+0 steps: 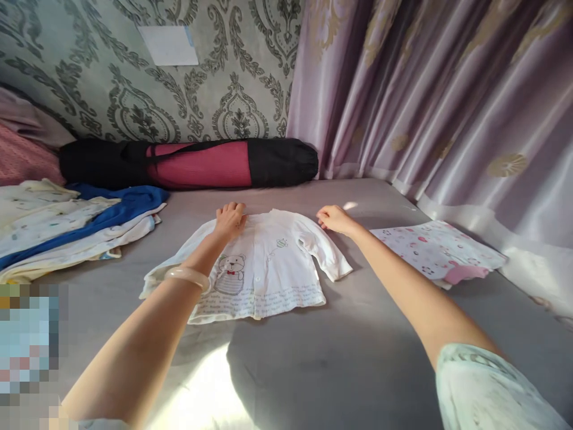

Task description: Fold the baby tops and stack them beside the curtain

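Note:
A small white baby shirt (264, 269) with a bear print lies spread flat on the grey bed sheet (349, 352). My left hand (230, 220) rests on its left shoulder near the collar, fingers curled and pinching the cloth. My right hand (333, 218) sits at the shirt's right shoulder, fingers closed on the fabric edge. A pale bangle (188, 276) circles my left wrist.
A folded white garment with pink spots (439, 248) lies to the right. A pile of white and blue clothes (67, 224) sits at the left. A black and red rolled mat bag (188, 162) lies against the wall. Purple curtains (447, 101) hang on the right.

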Action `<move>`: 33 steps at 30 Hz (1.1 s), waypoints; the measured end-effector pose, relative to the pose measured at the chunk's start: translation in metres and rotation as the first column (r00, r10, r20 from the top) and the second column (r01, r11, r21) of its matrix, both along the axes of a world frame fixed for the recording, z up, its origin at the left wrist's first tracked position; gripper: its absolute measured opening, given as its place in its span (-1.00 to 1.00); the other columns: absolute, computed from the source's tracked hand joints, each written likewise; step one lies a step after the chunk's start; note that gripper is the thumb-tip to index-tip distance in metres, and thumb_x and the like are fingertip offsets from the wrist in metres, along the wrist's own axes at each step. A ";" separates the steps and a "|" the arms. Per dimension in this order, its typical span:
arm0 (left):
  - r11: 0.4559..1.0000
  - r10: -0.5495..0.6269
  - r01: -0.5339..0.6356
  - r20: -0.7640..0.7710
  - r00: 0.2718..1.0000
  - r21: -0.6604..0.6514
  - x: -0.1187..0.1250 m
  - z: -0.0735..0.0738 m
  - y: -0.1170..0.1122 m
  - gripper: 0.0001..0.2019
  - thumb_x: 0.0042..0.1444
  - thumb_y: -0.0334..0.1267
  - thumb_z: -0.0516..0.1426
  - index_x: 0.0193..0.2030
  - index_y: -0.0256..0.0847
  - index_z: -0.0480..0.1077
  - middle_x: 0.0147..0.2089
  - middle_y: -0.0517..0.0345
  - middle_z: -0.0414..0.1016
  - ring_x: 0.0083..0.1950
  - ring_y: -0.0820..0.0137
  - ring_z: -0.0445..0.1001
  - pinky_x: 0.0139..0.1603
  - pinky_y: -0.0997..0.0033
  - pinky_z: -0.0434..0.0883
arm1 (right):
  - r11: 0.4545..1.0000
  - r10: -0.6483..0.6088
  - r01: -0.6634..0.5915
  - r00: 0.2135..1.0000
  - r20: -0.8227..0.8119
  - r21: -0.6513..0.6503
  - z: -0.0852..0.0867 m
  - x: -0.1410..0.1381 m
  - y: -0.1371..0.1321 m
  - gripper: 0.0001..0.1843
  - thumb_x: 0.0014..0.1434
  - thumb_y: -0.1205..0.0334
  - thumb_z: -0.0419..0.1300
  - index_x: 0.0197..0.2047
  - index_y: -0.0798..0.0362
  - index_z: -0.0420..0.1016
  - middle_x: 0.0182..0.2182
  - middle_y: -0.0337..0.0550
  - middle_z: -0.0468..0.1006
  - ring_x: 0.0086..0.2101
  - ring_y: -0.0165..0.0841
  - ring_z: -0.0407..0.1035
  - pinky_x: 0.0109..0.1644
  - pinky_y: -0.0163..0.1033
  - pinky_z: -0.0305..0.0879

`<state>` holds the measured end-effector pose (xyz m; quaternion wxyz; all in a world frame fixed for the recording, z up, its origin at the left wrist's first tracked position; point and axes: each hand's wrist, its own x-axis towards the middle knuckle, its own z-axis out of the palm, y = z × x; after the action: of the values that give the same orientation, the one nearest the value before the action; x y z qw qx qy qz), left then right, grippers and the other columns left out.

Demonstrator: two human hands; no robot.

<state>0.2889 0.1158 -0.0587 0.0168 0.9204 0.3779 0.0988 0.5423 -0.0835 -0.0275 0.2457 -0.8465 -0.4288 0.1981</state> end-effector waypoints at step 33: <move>0.930 -0.302 0.334 0.200 0.932 -0.153 0.092 -0.044 -0.076 -0.53 0.35 -0.25 -0.16 0.32 -0.31 0.23 0.39 -0.14 0.23 0.42 0.20 0.14 0.43 0.10 0.08 | 0.991 -0.081 0.078 0.996 0.022 0.111 -0.007 0.047 -0.061 -0.81 0.13 0.15 0.21 -0.25 0.08 0.49 -0.39 -0.24 0.52 -0.40 -0.41 0.35 -0.34 -0.37 0.19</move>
<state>0.3814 0.0394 -0.1032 0.1503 0.9519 0.2281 0.1389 0.5895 -0.1441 -0.0348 0.2941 -0.8506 -0.4081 0.1529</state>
